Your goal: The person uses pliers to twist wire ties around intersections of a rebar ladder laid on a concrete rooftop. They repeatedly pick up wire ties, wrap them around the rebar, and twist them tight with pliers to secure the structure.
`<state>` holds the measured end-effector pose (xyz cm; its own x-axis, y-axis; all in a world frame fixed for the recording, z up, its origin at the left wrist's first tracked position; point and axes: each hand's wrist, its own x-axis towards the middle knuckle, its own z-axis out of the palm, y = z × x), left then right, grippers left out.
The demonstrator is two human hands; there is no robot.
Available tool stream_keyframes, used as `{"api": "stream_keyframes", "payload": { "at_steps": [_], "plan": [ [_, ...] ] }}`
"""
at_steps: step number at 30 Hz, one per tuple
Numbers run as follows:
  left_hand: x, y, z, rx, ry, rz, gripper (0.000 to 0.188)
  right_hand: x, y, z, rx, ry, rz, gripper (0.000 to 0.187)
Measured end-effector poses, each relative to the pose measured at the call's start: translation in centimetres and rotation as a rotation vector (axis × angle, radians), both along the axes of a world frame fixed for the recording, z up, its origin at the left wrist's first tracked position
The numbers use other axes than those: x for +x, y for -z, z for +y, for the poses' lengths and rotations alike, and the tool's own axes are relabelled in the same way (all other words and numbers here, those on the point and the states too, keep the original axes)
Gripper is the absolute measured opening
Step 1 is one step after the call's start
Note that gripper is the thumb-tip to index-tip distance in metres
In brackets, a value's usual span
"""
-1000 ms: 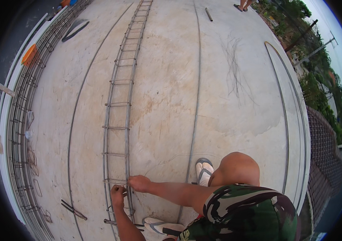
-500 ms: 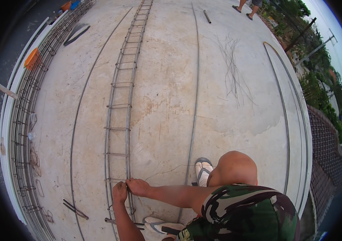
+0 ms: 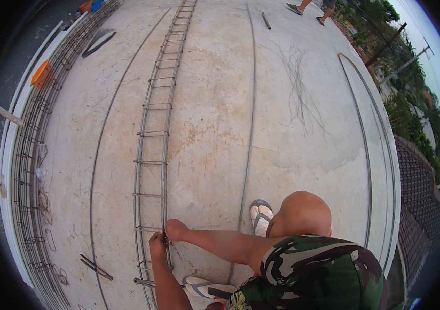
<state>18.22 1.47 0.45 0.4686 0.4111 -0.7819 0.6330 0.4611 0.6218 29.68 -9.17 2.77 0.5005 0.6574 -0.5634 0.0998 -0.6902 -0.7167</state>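
Observation:
A long ladder-shaped rebar cage with square stirrups lies on the concrete. At its near part, both my hands meet on the right-hand bars beside a stirrup. My left hand is closed with its fingers against the bars; what it pinches is hidden. My right hand is closed in a fist just right of the bars. A thin tie wire trails rightward from it. Nearer me, a metal hand tool lies across the cage, partly behind my left forearm. Pincers rest to the left.
Single steel bars run along the concrete slab. Loose wires lie at the right. Stacked rebar cages line the left edge, with an orange container. Another person's feet are at the far right. A tiled roof lies beyond the edge.
My right hand has shifted slightly upward and right, off the left hand. The left hand stays at the bars, turned a little. At the far edge, the other person's foot has moved left.

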Motion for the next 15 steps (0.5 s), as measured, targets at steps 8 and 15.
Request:
{"api": "stream_keyframes", "payload": {
  "at_steps": [8, 15],
  "plan": [
    [0.8, -0.9, -0.3, 0.016, 0.040, 0.065, 0.022, -0.8, -1.5, -2.0, -0.032, 0.009, -0.114, 0.025],
    [0.3, 0.5, 0.3, -0.009, 0.064, 0.020, 0.022, -2.7, -3.5, -3.1, 0.040, -0.472, -0.372, 0.017]
  ]
}}
